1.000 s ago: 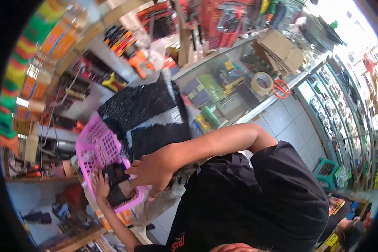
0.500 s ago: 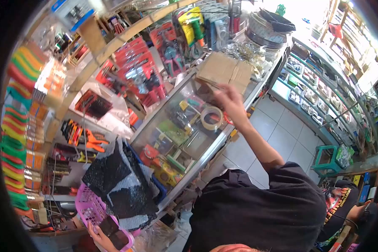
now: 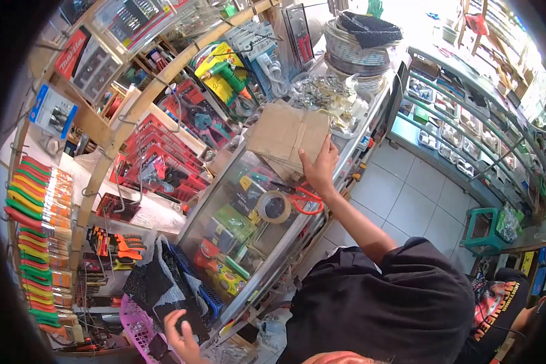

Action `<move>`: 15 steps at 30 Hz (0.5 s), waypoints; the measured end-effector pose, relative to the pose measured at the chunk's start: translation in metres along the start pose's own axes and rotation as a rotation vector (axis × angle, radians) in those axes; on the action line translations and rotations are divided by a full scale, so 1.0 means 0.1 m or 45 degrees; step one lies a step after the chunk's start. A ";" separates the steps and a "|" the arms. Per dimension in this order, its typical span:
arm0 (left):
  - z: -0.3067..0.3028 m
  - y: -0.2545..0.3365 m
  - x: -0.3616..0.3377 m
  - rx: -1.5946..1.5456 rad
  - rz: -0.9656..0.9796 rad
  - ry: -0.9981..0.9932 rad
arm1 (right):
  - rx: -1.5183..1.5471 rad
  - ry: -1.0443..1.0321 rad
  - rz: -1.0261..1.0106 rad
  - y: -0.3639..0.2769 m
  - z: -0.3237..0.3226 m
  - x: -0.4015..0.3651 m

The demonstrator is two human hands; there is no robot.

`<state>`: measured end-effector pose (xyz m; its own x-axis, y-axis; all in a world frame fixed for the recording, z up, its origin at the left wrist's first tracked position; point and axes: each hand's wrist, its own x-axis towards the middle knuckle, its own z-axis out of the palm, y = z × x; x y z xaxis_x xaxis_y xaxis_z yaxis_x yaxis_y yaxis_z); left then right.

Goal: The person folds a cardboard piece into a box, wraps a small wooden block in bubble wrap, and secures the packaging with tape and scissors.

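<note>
My right hand (image 3: 323,165) grips the near right corner of a flat brown cardboard box (image 3: 288,133) on the glass display counter (image 3: 273,230). Beside this hand lie red-handled scissors (image 3: 309,205) and a roll of tape (image 3: 274,206). At the lower left my left hand (image 3: 182,340) has its fingers bent and apart, close to black bubble wrap (image 3: 148,279). No object shows plainly in its grasp. Below the wrap stands a pink plastic basket (image 3: 133,321) with a small dark piece (image 3: 158,346) in it, partly hidden.
Left are hanging paintbrushes (image 3: 33,242), orange-handled clamps (image 3: 128,247) and red tool packs (image 3: 148,158). Wire coils (image 3: 358,54) stand beyond the box. A tiled aisle (image 3: 400,188) runs right, with a green stool (image 3: 482,227). A person (image 3: 497,309) is at the lower right.
My right hand came down from blurred motion above the counter onto the box corner. My left hand moved up and right from the dark piece at the basket. The view shifted.
</note>
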<state>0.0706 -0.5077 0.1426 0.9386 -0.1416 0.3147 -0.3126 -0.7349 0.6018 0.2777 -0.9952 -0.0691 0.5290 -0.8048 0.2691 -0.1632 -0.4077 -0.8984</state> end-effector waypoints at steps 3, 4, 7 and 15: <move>0.27 0.08 0.08 -0.037 0.057 -0.066 | 0.033 0.039 0.010 -0.08 0.00 -0.06; 0.31 0.11 0.10 -0.062 0.052 -0.106 | 0.027 0.046 0.014 -0.10 -0.01 -0.08; 0.49 0.20 0.14 -0.100 0.068 -0.174 | 0.019 0.086 -0.019 -0.14 0.01 -0.10; 0.82 0.32 0.21 -0.105 -0.042 -0.261 | 0.073 0.118 -0.098 -0.11 0.02 -0.13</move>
<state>0.0927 -0.5885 0.1082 0.9560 -0.2562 0.1430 -0.2840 -0.6858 0.6701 0.2745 -0.9788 -0.0634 0.4588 -0.8094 0.3664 -0.0759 -0.4466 -0.8915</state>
